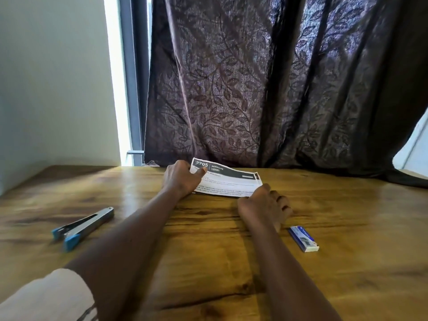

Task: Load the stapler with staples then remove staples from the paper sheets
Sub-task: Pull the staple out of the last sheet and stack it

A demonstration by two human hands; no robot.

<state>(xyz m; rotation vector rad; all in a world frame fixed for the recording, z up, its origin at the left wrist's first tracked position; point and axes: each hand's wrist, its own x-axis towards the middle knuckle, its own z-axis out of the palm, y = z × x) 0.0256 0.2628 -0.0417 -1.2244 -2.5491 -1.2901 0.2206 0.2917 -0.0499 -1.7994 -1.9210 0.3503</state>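
Wood table (208, 262), with the sheets (231, 181) lying flat at its far edge, right up against the curtain (254, 89). Both hands are on them. The left hand (183, 177) has the left end, thumb pressed on top of the print and fingers curled around the edge, so I'd call that a pinch on the sheets. The right hand (264, 205) sits at the near right corner with its fingers curled. It touches the paper, but honestly I can't tell if it's holding the corner or just resting there.

The stapler (81, 228) is well off to the left on the table, untouched and lying with its arms spread apart. The staple box (303, 238) is off to the right, just past the right wrist. I can't see whether any staples are in the stapler.

My read is that this is the paper half of the job, getting the sheets squared up or pulled closer so the staple can be got at. I can't spot the staple itself, it's too small or it's under a hand.

The next move probably needs one hand to keep the sheets pinned while the other goes for the stapler. The paper is thin and will slide or crumple if it's dragged one-handed.
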